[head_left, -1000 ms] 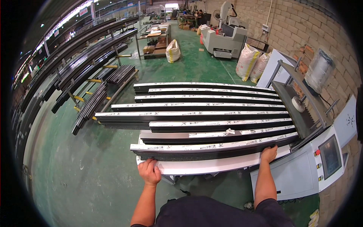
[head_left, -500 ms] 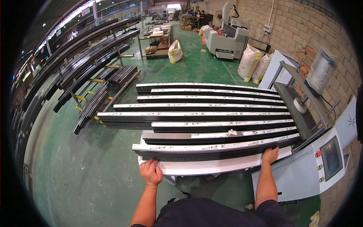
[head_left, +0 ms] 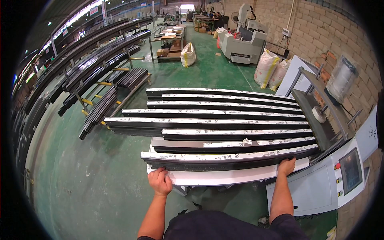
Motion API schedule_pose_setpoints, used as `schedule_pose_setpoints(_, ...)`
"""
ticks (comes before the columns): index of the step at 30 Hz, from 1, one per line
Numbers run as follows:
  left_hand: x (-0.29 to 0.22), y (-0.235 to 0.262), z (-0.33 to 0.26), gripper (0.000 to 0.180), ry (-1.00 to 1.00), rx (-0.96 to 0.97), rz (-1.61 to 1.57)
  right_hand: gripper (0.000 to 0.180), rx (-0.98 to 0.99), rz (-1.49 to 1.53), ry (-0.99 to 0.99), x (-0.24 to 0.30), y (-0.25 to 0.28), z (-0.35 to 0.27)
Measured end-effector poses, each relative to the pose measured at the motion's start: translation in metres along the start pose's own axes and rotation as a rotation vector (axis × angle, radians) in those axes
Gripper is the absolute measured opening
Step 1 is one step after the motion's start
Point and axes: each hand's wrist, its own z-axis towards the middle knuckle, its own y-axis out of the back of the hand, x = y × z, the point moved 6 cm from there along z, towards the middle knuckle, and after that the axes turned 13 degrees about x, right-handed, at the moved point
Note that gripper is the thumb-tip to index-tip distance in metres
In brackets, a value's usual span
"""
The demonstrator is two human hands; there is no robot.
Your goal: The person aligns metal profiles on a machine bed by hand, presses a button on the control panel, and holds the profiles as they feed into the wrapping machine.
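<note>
Directly ahead of the left hand (head_left: 161, 183) and right hand (head_left: 286, 167), along the near side of the counter (head_left: 224, 177): a long black bar (head_left: 224, 164) topped with a white printed strip. Long axis running left to right across the body, right end a little farther off and reaching the machine's dark plate (head_left: 322, 137). Left hand at the left end, right hand close to the right end — a similar reach on each side, with neither plainly nearer. Fingers of both hands bent, tips at the lower near face of the bar and partly hidden there; impossible to tell a closed grip from a light press. Just behind and nearly parallel: a neighbouring bar (head_left: 180, 144), with more white-topped bars (head_left: 208, 121) beyond, leaving little room on the far side. On the near side, a strip of white surface before the counter's edge, then green floor (head_left: 92, 192). Bar's left end just past the counter's left edge — more room that way than rightward, toward the plate.
</note>
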Motion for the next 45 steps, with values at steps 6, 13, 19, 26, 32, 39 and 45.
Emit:
schedule_pose_setpoints(6,0.0,0.001,0.002,0.021,-0.004,-0.001,-0.004,0.042,0.024,-0.02,-0.002,0.001,0.001,0.001)
schedule_pose_setpoints(13,0.0,0.0,0.002,0.028,0.007,0.009,0.0,0.042,0.03,-0.015,-0.011,-0.002,-0.002,0.003)
schedule_pose_setpoints(19,-0.001,0.0,0.0,0.034,-0.007,0.009,0.028,0.042,0.033,-0.025,-0.019,0.001,0.001,0.001)
schedule_pose_setpoints(26,-0.002,0.0,0.001,0.03,0.007,0.015,0.014,0.041,0.022,-0.034,-0.022,-0.003,-0.001,0.004)
schedule_pose_setpoints(32,-0.003,0.001,0.002,0.029,0.012,0.014,0.016,0.04,0.019,-0.016,0.0,0.0,-0.001,0.003)
schedule_pose_setpoints(39,-0.003,0.001,0.002,0.026,0.012,0.009,0.013,0.042,0.011,-0.012,-0.005,-0.002,-0.002,0.004)
schedule_pose_setpoints(45,-0.004,0.002,0.002,0.025,-0.002,0.015,0.015,0.042,-0.004,-0.02,0.014,-0.002,-0.002,0.004)
